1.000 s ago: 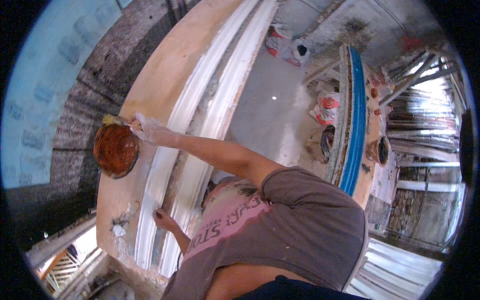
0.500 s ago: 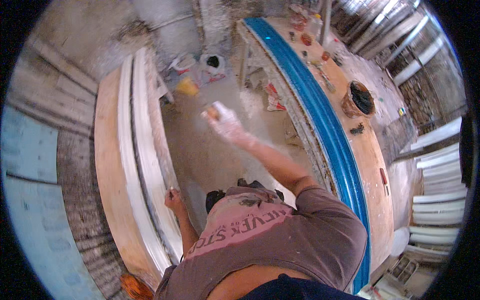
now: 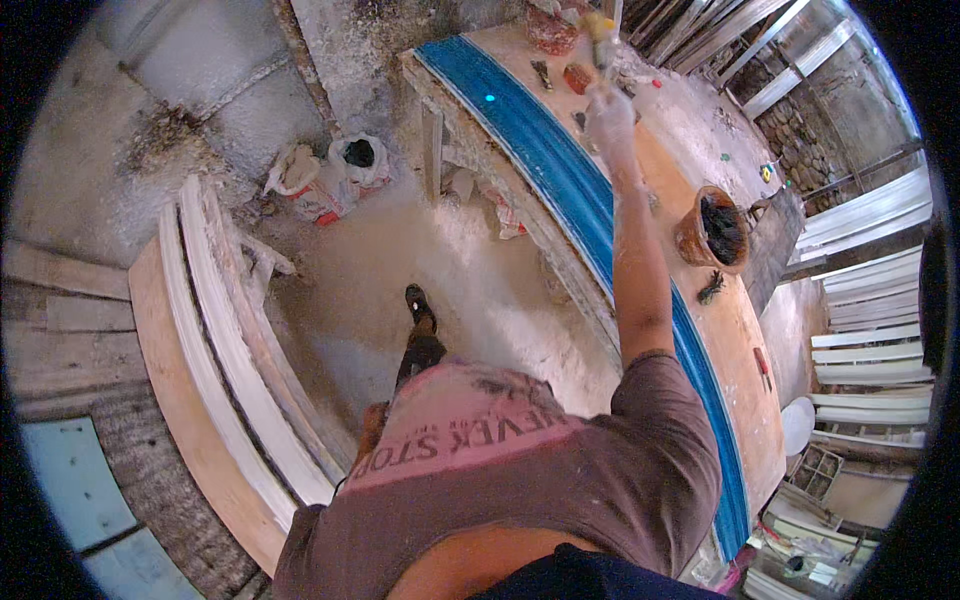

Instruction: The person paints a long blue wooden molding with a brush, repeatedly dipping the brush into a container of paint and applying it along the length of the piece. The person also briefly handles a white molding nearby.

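Observation:
My right arm stretches over the blue moulding strip (image 3: 560, 135) to the far part of the work table. The dusty right hand (image 3: 611, 120) is blurred, its fingers pointing away from me. Just beyond the fingertips stands a pale bottle-like thing with a yellow top (image 3: 600, 28); I cannot make out whether the fingers close on it. A small reddish-brown pot (image 3: 577, 78) is beside the hand. My left hand (image 3: 374, 420) hangs low by my body, mostly hidden behind my shirt, its fingers not showing. Nearest to it is the white moulding (image 3: 250, 365).
On the right-hand table stand a brown bucket with dark contents (image 3: 690, 240), a dark clump (image 3: 711, 288) and a red-handled tool (image 3: 763, 366). A red bucket (image 3: 550, 32) is at its far end. Two open sacks (image 3: 362, 178) lean by the wall. White mouldings are stacked at right.
My right hand has swung from over the floor between the tables to the right table's far end. A blurred yellow thing near it is gone from that spot. My left hand has drawn closer to my body.

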### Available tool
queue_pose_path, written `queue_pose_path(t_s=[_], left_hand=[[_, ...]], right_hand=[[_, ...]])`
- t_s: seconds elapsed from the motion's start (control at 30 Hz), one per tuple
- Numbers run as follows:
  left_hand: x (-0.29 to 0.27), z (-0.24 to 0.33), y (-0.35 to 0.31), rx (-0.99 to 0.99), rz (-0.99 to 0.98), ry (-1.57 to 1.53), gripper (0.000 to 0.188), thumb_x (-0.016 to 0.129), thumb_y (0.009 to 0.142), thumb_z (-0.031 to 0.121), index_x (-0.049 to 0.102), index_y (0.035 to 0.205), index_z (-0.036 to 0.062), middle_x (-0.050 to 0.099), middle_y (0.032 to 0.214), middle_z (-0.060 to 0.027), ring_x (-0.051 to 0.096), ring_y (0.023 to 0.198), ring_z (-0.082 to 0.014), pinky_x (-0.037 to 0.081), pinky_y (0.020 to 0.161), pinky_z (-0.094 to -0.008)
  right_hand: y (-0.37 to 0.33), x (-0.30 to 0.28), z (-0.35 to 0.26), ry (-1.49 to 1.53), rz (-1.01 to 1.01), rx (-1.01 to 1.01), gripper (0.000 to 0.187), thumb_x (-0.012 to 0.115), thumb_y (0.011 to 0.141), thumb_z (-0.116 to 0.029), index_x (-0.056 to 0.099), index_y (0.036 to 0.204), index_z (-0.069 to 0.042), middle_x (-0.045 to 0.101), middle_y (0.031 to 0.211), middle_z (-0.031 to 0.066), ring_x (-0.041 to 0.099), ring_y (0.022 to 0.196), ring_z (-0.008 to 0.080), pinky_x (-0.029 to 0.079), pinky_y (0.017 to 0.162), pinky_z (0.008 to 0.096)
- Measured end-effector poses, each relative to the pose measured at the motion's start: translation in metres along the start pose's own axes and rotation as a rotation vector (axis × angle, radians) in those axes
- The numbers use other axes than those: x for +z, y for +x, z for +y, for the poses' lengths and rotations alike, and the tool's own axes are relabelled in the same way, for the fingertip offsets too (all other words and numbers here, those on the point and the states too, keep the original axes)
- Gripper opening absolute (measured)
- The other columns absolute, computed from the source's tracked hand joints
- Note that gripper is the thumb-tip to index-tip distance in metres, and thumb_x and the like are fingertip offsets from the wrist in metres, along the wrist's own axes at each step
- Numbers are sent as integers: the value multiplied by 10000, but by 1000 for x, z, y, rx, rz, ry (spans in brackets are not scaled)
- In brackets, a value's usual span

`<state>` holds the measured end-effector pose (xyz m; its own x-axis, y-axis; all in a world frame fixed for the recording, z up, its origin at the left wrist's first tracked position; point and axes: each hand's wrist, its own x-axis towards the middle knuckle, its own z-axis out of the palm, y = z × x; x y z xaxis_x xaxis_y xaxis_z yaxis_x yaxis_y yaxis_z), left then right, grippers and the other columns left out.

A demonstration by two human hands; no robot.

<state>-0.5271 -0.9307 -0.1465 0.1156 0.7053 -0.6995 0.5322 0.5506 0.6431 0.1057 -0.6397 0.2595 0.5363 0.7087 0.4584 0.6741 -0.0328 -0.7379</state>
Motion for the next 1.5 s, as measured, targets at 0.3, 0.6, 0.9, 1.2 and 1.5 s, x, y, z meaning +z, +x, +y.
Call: queue_pose_path(t_s=[0.3, 0.6, 0.9, 1.2, 1.5], left_hand=[[-110, 96, 163, -120, 78, -242, 298, 624, 913, 320, 654, 1045, 55, 675, 880, -44, 618, 779, -169, 488, 704, -328], [-194, 355, 383, 305, 154, -366, 250, 603, 916, 289, 639, 1059, 88, 663, 903, -16, 614, 768, -149, 481, 659, -324], [-205, 281, 396, 10, -193, -232, 302, 580, 920, 269, 630, 1137, 67, 671, 961, -48, 629, 802, -176, 498, 583, -340], [-220, 314, 357, -87, -163, -235, 359, 537, 951, 380, 567, 1229, 156, 674, 1055, -59, 625, 795, -237, 508, 637, -398], [-255, 411, 530, 17, -190, -260, 290, 563, 914, 270, 603, 1154, 111, 692, 961, -51, 620, 697, -168, 481, 591, -314]], right_hand=[[102, 154, 29, -486, -182, -64, 336, 586, 925, -300, 638, 903, 31, 657, 783, 217, 616, 745, 414, 482, 699, 492], [196, 232, 102, -677, -500, -30, 350, 601, 912, -327, 663, 949, 15, 630, 733, 213, 646, 761, 347, 495, 738, 436], [227, 293, 58, 139, -14, 88, 291, 552, 951, -272, 640, 875, -6, 586, 638, 103, 581, 613, 161, 474, 544, 356], [283, 296, 41, -90, 66, 219, 346, 529, 952, -314, 609, 833, 1, 615, 702, 214, 626, 670, 402, 503, 666, 502], [311, 324, 46, -236, -37, 264, 230, 541, 923, -219, 640, 928, -12, 667, 778, 181, 657, 720, 288, 485, 647, 387]])
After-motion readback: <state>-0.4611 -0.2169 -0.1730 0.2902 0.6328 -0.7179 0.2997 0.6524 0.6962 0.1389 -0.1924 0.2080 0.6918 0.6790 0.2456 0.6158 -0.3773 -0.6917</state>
